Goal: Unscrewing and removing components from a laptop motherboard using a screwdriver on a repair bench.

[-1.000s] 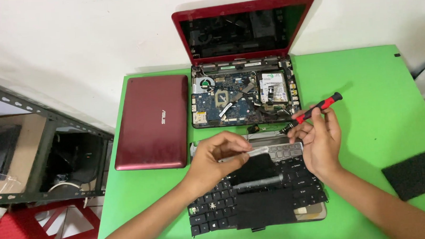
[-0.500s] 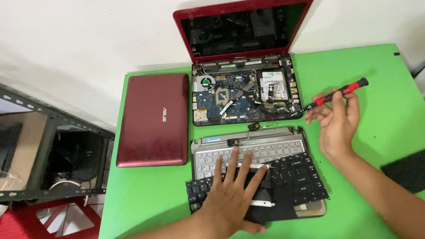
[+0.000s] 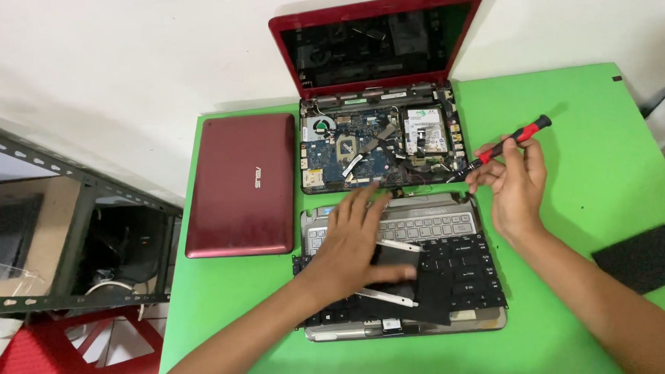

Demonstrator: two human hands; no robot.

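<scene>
Two hands work: left hand [image 3: 350,246] lies with spread fingers, steadying the black keyboard [image 3: 456,271]; right hand [image 3: 515,186] pinches a red screwdriver [image 3: 504,146], tip toward the opened laptop [image 3: 379,144].

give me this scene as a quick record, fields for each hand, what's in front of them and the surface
left hand: flat, fingers spread, on the silver keyboard panel
right hand: grips a red and black screwdriver
ahead: opened red laptop, circuit board exposed
beside: closed red laptop
under the panel: black keyboard
surface: green table

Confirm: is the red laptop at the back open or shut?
Open: red laptop lid stands upright, dark screen facing out, circuit board exposed in its base.
</scene>
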